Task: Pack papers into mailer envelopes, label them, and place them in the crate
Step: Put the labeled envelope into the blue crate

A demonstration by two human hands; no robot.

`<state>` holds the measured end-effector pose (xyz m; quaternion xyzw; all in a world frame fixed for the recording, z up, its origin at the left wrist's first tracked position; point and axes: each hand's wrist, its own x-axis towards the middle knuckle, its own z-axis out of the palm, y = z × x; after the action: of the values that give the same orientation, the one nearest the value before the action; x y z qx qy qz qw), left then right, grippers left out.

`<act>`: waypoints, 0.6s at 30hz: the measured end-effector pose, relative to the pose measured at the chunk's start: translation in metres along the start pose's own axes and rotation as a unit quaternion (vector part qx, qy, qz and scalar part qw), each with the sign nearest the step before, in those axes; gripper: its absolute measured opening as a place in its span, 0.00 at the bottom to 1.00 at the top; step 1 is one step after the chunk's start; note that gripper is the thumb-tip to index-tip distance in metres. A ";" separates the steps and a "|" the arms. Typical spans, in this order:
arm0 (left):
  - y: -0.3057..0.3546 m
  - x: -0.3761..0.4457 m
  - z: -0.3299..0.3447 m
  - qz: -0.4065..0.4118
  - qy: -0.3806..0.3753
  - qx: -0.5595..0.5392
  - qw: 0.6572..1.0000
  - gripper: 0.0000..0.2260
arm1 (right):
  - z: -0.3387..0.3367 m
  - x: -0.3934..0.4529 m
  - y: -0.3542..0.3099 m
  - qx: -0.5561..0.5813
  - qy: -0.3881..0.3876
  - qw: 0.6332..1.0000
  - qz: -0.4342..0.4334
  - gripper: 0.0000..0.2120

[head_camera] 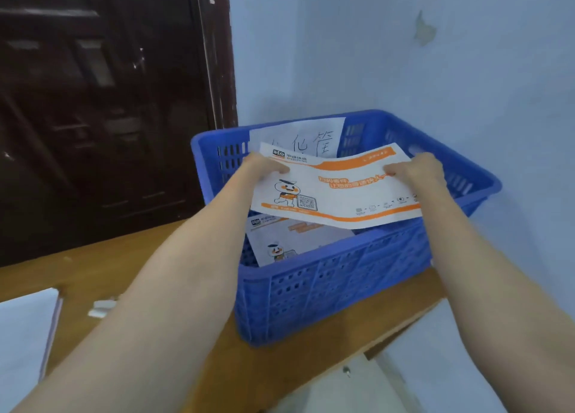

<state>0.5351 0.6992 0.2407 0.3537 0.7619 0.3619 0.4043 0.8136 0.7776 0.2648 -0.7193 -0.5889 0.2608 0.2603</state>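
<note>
Against the far left we list a dark wooden door (102, 101), shut, behind a wooden tabletop (93, 269). Low on that tabletop: a white sheet stack (25, 335) at the frame's edge and a small white scrap (101, 308) beside it.

Next, our left hand (264, 165), thumb on top and fingers beneath, pinches the left edge of a white-and-orange courier mailer envelope (336, 192). We hold this envelope flat, slightly bowed, over the open top of the blue plastic crate (326, 291), not yet released.

Inside the crate: one matching mailer (289, 241) already lying on the bottom, and a handwritten paper sign (298, 139) leaning against the back wall.

Rightward, our right hand (417, 167) pinches the envelope's right edge the same way.

Progress, as we judge it: at least one envelope delivered, a second at the point of placing. No label shows on the face turned up; whether one is stuck elsewhere we cannot tell. The sheet stack suggests more packing remains.
</note>
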 end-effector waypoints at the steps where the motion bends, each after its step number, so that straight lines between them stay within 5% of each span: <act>1: -0.001 0.005 0.004 0.001 0.003 -0.013 1.000 0.15 | 0.003 0.011 0.002 -0.009 -0.020 1.000 0.006 0.25; 4: -0.005 0.022 0.013 -0.006 0.016 -0.036 0.999 0.09 | 0.017 0.049 0.002 -0.057 -0.094 0.994 0.029 0.22; 6: -0.008 0.037 0.016 -0.032 0.029 -0.032 0.999 0.13 | 0.030 0.077 -0.002 -0.086 -0.142 0.985 0.037 0.23; 9: -0.010 0.054 0.021 -0.099 0.040 -0.036 0.994 0.22 | 0.056 0.125 -0.008 -0.140 -0.225 0.963 0.053 0.36; 12: -0.024 0.066 0.031 -0.159 0.023 -0.018 0.987 0.20 | 0.095 0.179 0.000 -0.193 -0.311 0.929 0.051 0.46; 18: -0.059 0.084 0.049 -0.212 0.035 -0.001 0.977 0.11 | 0.135 0.184 -0.001 -0.287 -0.401 0.870 0.028 0.40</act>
<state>0.5277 0.7528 0.1409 0.1711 0.8327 0.2808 0.4455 0.7520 0.9674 0.1550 -0.6120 -0.6711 0.3538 -0.2235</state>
